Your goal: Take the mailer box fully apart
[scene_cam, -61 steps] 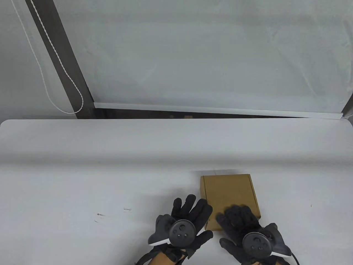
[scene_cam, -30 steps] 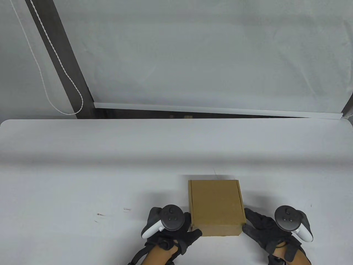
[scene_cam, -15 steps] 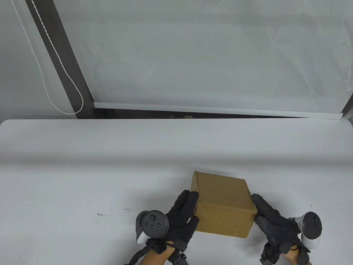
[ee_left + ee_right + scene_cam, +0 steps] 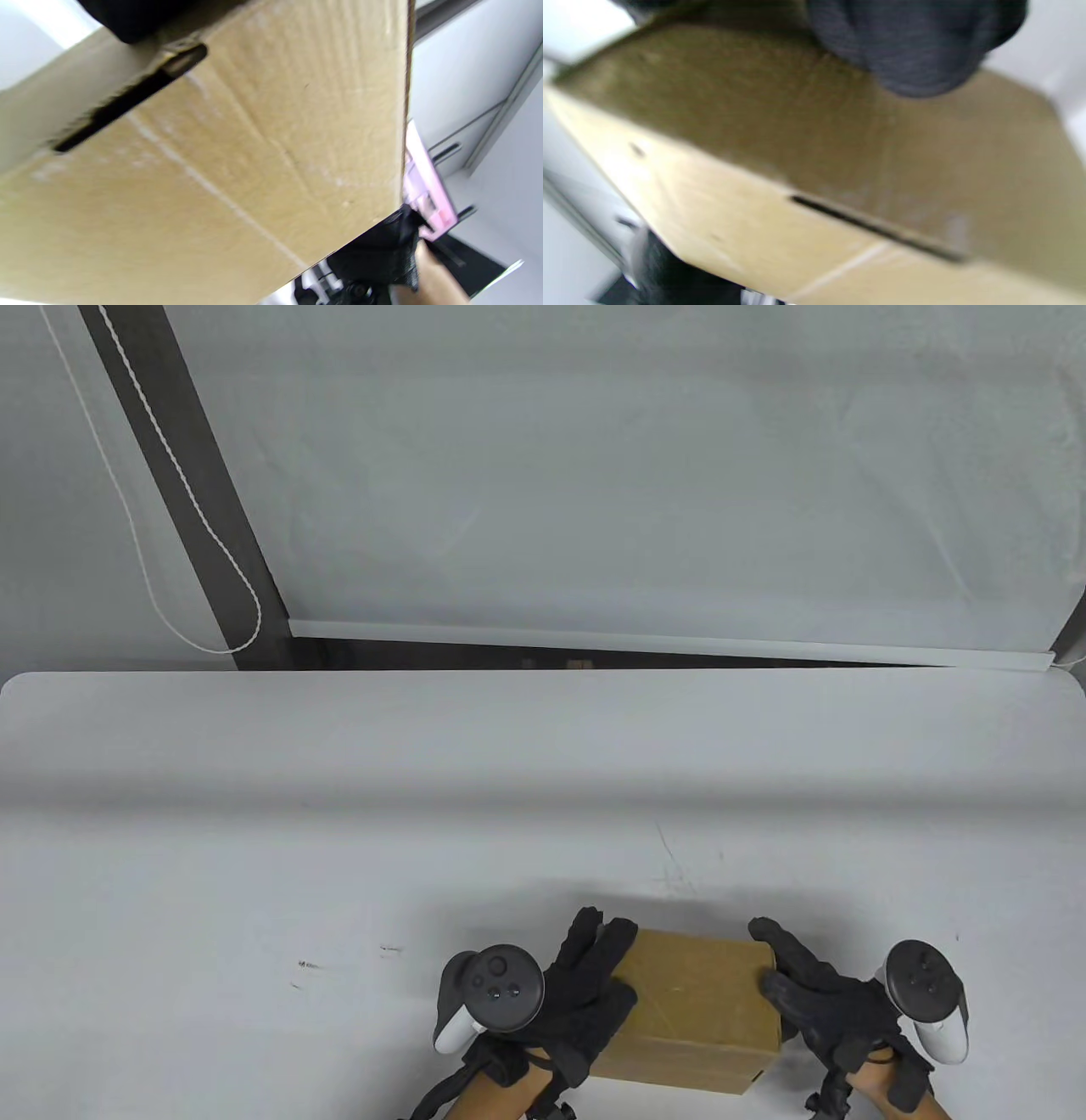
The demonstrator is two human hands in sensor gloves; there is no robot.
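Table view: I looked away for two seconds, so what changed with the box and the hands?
The box, which lay flat with only the right hand on it, is now gripped at both sides by the left hand and right hand, lifted, tipped and drawn toward the near edge. The table and the blind behind are unchanged.

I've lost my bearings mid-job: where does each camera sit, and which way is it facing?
Table view: above, looking down at the white table; left hand and right hand hold the mailer box.
Left wrist view: close under the box, a slot facing it; glove at top.
Right wrist view: blurred, close to the box; a fingertip on it.
All views share the box.
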